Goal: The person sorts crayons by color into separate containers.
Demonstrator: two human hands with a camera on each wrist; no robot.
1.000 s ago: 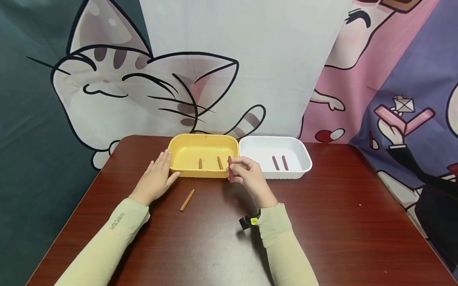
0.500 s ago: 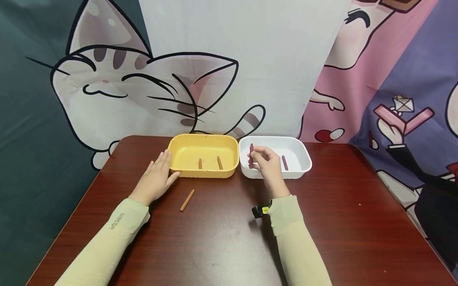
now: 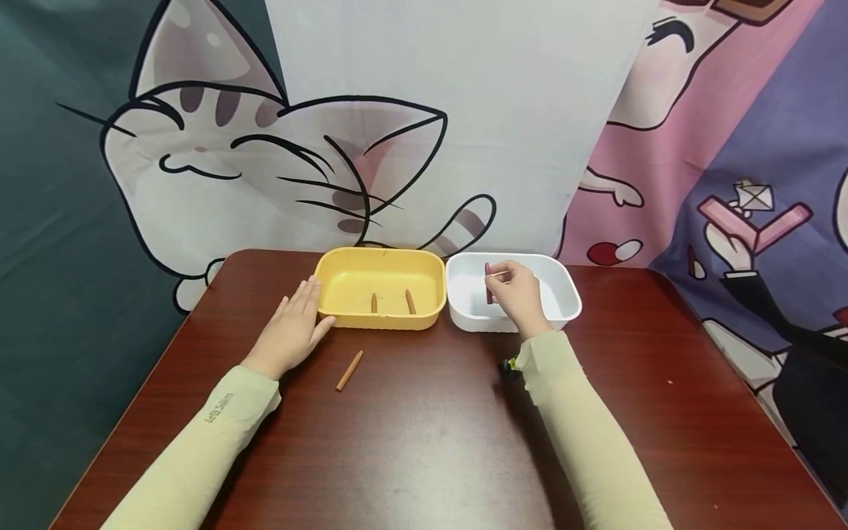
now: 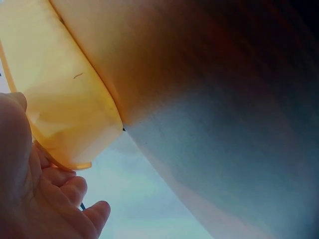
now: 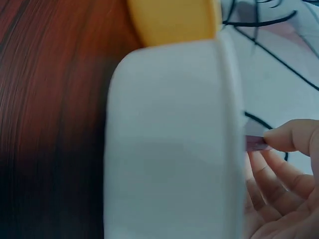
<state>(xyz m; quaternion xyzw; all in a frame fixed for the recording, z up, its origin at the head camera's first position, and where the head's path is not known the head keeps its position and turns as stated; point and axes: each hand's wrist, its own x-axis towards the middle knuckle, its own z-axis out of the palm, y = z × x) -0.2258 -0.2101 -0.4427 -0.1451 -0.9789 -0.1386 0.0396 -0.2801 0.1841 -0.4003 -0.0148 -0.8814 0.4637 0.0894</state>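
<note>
We see the right hand (image 3: 521,292) with its grip pinching a dark red stick (image 3: 489,287) over the white tray (image 3: 477,322). The left hand (image 3: 289,331), fingers straight, touches the yellow tray (image 3: 371,322), where two brown sticks (image 3: 410,301) lie; we spot a third brown stick (image 3: 349,371) on the desk (image 3: 411,434).

Yellow tray (image 3: 380,280) in all three views
</note>
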